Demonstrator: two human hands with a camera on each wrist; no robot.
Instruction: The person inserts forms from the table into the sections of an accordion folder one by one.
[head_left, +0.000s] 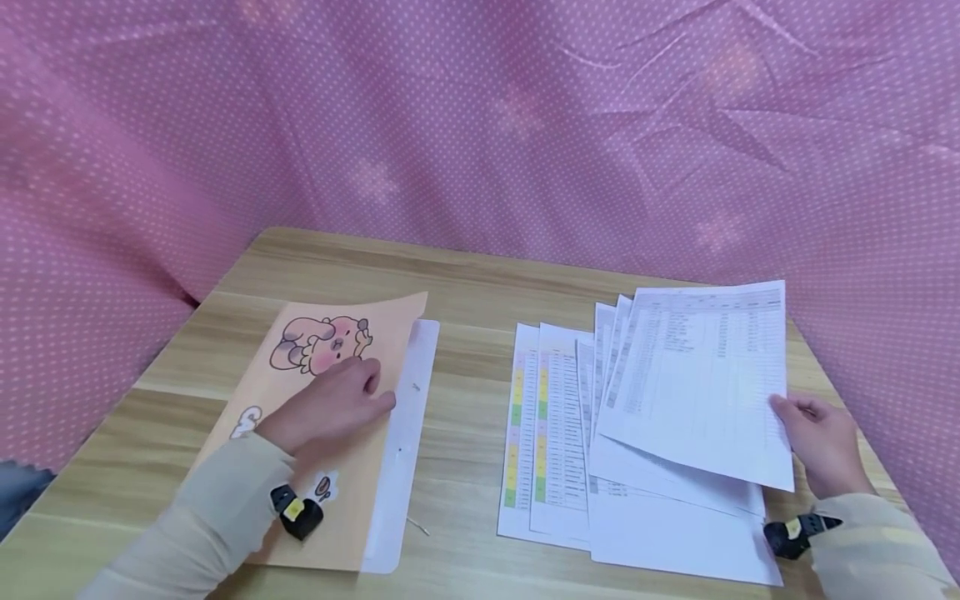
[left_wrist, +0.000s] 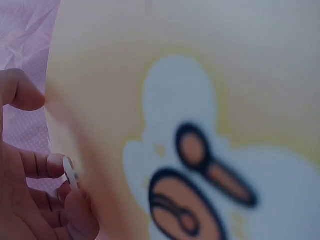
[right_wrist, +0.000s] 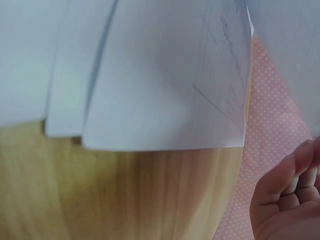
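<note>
My left hand (head_left: pixel 337 404) reaches over a peach folder (head_left: pixel 330 517) with a cartoon animal on it, at the left of the table. Its thumb and index finger pinch the cover's right edge, which lifts a little. In the left wrist view, a small pale piece shows at a fingertip; I cannot tell what it is. On the right, my right hand (head_left: pixel 825 442) pinches the right edge of a printed sheet of paper (head_left: pixel 697 375), raised and tilted above other sheets. In the right wrist view its fingers (right_wrist: pixel 277 180) are curled below the sheet.
Under the raised sheet lie several overlapping printed papers (head_left: pixel 675 533), some with coloured columns (head_left: pixel 562 433). A pale flap (head_left: pixel 401 467) sticks out from the folder's right side. The wooden table (head_left: pixel 465 350) is bordered by pink dotted cloth (head_left: pixel 480 150).
</note>
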